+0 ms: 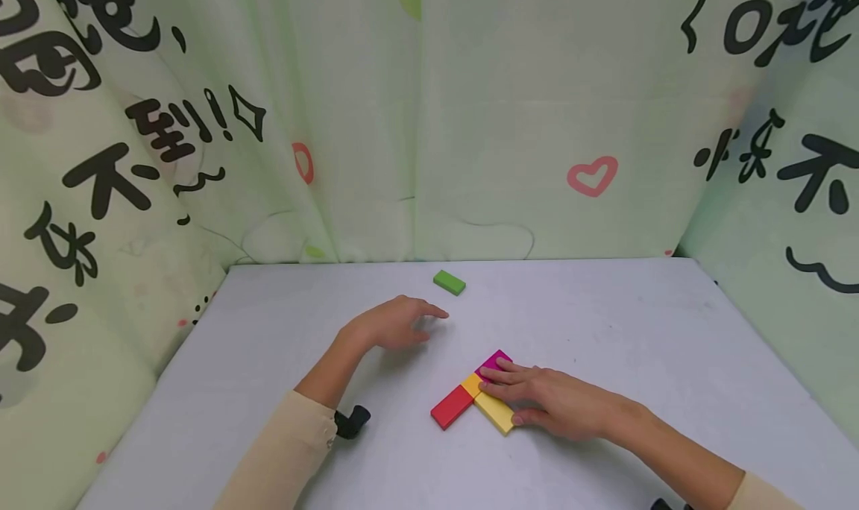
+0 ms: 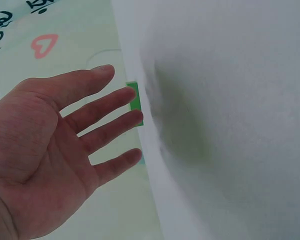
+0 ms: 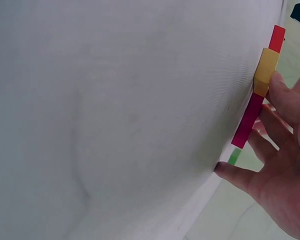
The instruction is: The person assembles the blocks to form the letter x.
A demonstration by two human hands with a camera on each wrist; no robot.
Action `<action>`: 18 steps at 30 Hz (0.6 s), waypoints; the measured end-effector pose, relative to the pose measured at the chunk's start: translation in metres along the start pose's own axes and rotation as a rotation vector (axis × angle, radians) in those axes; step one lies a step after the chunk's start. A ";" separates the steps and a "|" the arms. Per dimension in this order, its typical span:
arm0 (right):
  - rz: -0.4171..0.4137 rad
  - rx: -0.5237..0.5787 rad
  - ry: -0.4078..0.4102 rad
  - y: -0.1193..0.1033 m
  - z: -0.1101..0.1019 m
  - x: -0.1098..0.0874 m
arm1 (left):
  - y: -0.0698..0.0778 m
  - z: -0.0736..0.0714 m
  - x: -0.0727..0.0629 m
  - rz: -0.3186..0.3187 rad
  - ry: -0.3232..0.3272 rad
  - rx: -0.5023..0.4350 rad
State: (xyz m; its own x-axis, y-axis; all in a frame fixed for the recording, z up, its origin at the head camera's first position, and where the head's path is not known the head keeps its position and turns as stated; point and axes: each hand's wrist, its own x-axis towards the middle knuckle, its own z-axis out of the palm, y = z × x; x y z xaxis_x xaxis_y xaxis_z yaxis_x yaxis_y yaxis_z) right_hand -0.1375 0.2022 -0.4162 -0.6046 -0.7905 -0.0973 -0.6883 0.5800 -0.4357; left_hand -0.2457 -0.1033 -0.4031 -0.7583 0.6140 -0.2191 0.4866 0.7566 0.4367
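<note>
In the head view, my right hand [image 1: 557,402] rests over a group of flat blocks with its fingers extended. Its fingertips lie on a magenta block [image 1: 490,361] and an orange-yellow block [image 1: 470,384], while the thumb touches the near end of a pale yellow block [image 1: 495,414]. A red block [image 1: 452,407] adjoins the orange-yellow one at the group's left. My left hand [image 1: 396,322] reaches over the table farther back, holding nothing, its fingers spread in the left wrist view. Beyond its fingertips lies a single green block [image 1: 450,282], partly hidden behind the fingers in the left wrist view.
A white-covered table [image 1: 590,316] lies under everything. Its back edge meets a pale green curtain [image 1: 496,122] with black lettering and red hearts, which also runs along both sides. A black device [image 1: 352,423] is strapped at the left wrist.
</note>
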 end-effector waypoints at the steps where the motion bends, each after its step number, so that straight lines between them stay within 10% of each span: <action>1: 0.002 0.002 -0.002 0.000 0.000 0.000 | -0.002 -0.001 0.002 0.008 0.012 -0.008; 18: 0.026 0.028 -0.012 0.001 0.002 0.002 | -0.022 -0.007 0.051 0.072 0.290 -0.161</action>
State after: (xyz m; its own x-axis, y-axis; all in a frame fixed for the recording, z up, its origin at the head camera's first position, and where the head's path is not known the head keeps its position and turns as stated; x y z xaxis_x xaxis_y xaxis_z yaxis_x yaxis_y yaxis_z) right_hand -0.1382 0.2007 -0.4183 -0.6175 -0.7774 -0.1197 -0.6605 0.5952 -0.4577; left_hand -0.2980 -0.0903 -0.4174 -0.8272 0.5582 0.0644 0.4865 0.6541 0.5792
